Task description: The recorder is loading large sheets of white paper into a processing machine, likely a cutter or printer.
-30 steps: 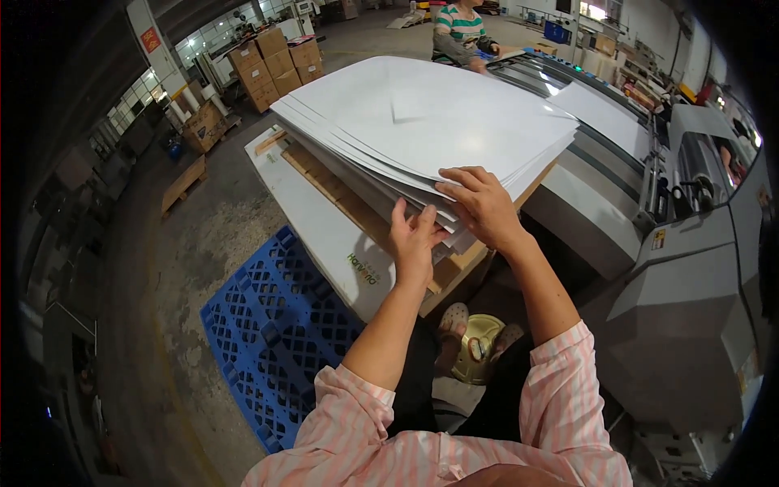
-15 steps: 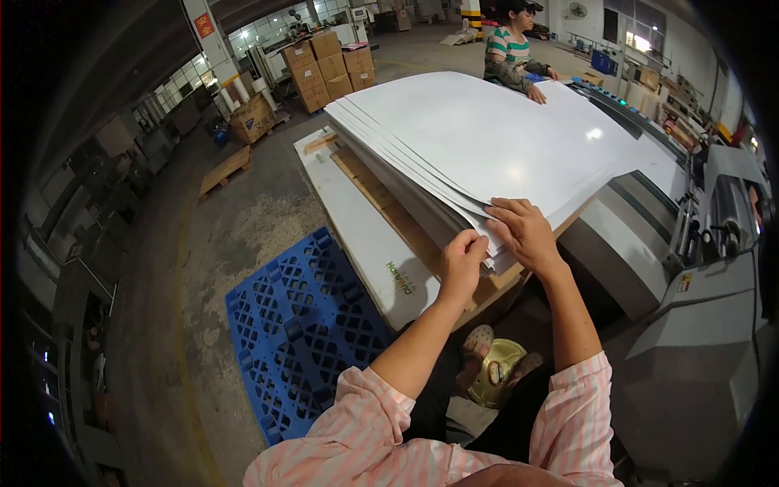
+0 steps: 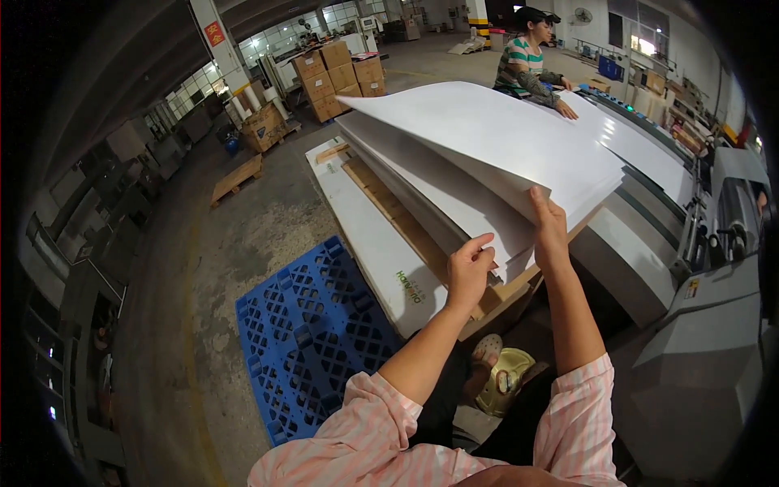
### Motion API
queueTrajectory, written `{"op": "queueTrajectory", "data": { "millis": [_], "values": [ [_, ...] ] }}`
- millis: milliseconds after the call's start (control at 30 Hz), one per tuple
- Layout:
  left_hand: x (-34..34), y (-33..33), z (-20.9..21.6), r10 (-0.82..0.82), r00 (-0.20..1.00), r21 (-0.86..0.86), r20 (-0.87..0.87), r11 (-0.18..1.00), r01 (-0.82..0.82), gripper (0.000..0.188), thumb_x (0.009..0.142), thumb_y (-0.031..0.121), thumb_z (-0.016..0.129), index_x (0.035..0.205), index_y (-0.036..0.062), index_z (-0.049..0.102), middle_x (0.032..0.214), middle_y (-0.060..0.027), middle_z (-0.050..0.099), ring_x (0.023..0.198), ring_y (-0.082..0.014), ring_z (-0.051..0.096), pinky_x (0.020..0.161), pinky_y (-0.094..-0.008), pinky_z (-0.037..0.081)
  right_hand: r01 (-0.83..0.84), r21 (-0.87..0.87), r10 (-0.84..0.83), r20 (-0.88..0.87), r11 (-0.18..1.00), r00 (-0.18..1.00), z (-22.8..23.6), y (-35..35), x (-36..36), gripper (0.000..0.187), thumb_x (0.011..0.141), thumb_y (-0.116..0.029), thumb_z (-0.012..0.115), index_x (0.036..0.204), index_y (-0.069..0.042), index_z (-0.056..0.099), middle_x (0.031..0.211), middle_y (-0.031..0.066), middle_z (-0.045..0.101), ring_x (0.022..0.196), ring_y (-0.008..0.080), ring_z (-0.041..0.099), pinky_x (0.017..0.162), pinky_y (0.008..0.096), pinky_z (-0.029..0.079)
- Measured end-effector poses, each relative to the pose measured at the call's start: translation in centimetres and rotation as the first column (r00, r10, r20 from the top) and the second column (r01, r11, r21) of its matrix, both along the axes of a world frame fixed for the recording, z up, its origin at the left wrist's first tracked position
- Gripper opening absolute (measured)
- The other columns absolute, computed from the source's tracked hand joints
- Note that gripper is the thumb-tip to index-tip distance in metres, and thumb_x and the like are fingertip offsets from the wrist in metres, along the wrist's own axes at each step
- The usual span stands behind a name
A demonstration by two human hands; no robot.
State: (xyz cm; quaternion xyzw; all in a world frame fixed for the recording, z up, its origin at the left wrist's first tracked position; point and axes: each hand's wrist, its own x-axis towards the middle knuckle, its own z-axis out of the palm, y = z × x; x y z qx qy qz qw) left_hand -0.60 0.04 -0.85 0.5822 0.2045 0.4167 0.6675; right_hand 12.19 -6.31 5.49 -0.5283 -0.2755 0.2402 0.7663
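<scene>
A large white sheet (image 3: 479, 122) bows upward above a stack of similar sheets (image 3: 438, 183), its near edge raised. My right hand (image 3: 552, 227) is closed on the lifted sheet's near corner, with the thumb on top and the other fingers mostly hidden. Beside the stack's near corner is my left hand (image 3: 469, 272), its index finger stretched out and apart from the thumb, the other fingers curled. I see nothing held in it. The stack rests on a wooden board (image 3: 393, 207).
A blue plastic pallet (image 3: 304, 333) lies on the floor at the left. The grey machine (image 3: 690, 341) stands close on my right. Across the stack, a person in a striped shirt (image 3: 527, 65) reaches toward the sheets. Cardboard boxes (image 3: 333, 77) are piled farther back.
My right hand has lifted the top sheet's near corner and moved slightly right, opening a gap over the stack. My left hand has loosened from the corner, its index finger now extended.
</scene>
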Motion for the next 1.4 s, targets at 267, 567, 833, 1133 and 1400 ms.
{"op": "queueTrajectory", "data": {
  "millis": [267,567,833,1133,1400],
  "values": [
    [0.0,-1.5,0.9,0.014,0.991,-0.146,0.133,0.989,0.006,0.072,0.081,0.0,0.052,0.138,0.0008,0.008,0.099,-0.0124,0.056,0.078,-0.0137,0.054,0.069,-0.0258,0.046,0.163,-0.193,0.126,0.927,0.967,0.352,-0.7,-0.8,-0.3,0.02,0.082,-0.016,0.056,0.096,-0.004,0.064,0.105,0.0087,0.062,0.09,0.0281,0.056,0.08,0.0364,0.045],
    [-0.1,-0.4,0.4,-0.109,0.971,-0.195,0.212,0.969,0.151,0.029,0.084,0.004,0.051,0.112,0.0006,0.048,0.095,-0.0062,0.058,0.082,-0.0105,0.055,0.07,-0.0264,0.047,0.152,0.021,-0.029,0.998,0.988,0.054,0.4,-2.4,-1.9,0.043,0.059,0.007,0.056,0.099,-0.007,0.062,0.11,0.0065,0.058,0.087,0.0247,0.055,0.071,0.0329,0.048],
    [-1.4,1.0,1.4,0.06,0.996,0.328,-0.063,0.944,-0.036,0.03,0.082,0.011,0.06,0.109,-0.0017,0.057,0.102,-0.0099,0.059,0.086,-0.0175,0.057,0.069,-0.0278,0.048,0.091,-0.106,0.096,0.989,0.99,0.112,0.1,-3.6,-0.5,0.03,0.081,-0.03,0.057,0.102,-0.01,0.064,0.127,0.0132,0.046,0.107,0.0309,0.046,0.093,0.039,0.036],
    [-3.1,-0.1,2.3,0.346,0.878,0.914,-0.33,0.348,0.206,0.039,0.068,0.021,0.069,0.103,0.0044,0.061,0.114,-0.0123,0.052,0.112,-0.0328,0.04,0.094,-0.0442,0.033,0.169,-0.04,0.026,0.996,0.985,0.08,-0.1,-1.8,-0.4,0.026,0.083,-0.029,0.056,0.089,-0.004,0.064,0.114,0.013,0.056,0.103,0.0312,0.051,0.088,0.0386,0.04],
    [-3.6,-1.0,3.6,0.41,0.872,0.907,-0.267,0.413,0.084,0.029,0.068,0.021,0.07,0.093,0.0068,0.066,0.098,-0.0097,0.056,0.1,-0.0282,0.048,0.081,-0.0366,0.042,0.213,0.168,-0.167,0.986,0.962,-0.023,-0.6,-1.8,0.4,0.016,0.071,-0.014,0.067,0.077,-0.002,0.058,0.106,0.0089,0.06,0.088,0.025,0.057,0.073,0.0338,0.048]
  ]
}}
